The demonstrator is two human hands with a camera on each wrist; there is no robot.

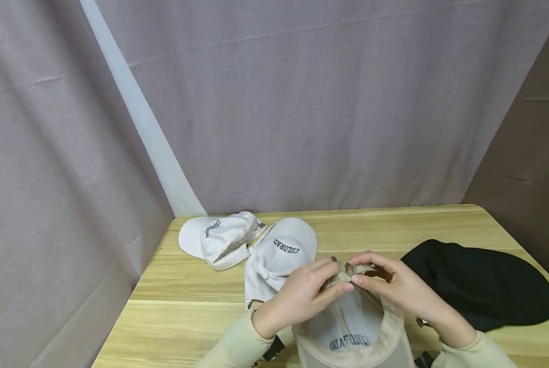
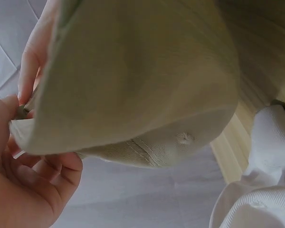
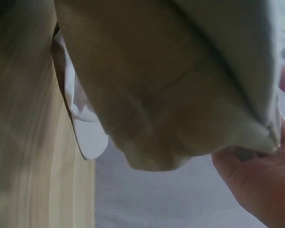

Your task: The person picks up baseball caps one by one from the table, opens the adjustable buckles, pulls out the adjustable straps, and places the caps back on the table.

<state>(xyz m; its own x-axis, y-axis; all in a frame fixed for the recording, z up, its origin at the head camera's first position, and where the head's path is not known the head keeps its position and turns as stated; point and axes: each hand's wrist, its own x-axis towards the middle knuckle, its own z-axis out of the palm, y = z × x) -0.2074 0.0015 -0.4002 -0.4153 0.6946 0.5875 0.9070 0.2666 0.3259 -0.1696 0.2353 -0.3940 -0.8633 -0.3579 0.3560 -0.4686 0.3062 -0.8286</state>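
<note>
Both hands hold a beige baseball cap [image 1: 396, 332] up near the table's front, its inside facing the head camera and the back of embroidered lettering showing there. My left hand [image 1: 302, 291] pinches the cap's back strap between thumb and fingers. Opposite it, my right hand [image 1: 391, 283] pinches the strap's other side, the fingertips of both hands almost meeting. In the left wrist view the beige cloth [image 2: 147, 71] fills the middle, with the left hand [image 2: 33, 185] at its edge. The right wrist view has the right hand [image 3: 261, 175] at the cap's edge.
Two white caps with dark lettering lie to the left: one cap [image 1: 228, 237] at the back left, the other cap [image 1: 279, 255] just behind my left hand. A black cap [image 1: 476, 286] lies right of my right hand. Grey curtains [image 1: 302, 102] stand behind the wooden table [image 1: 164, 301].
</note>
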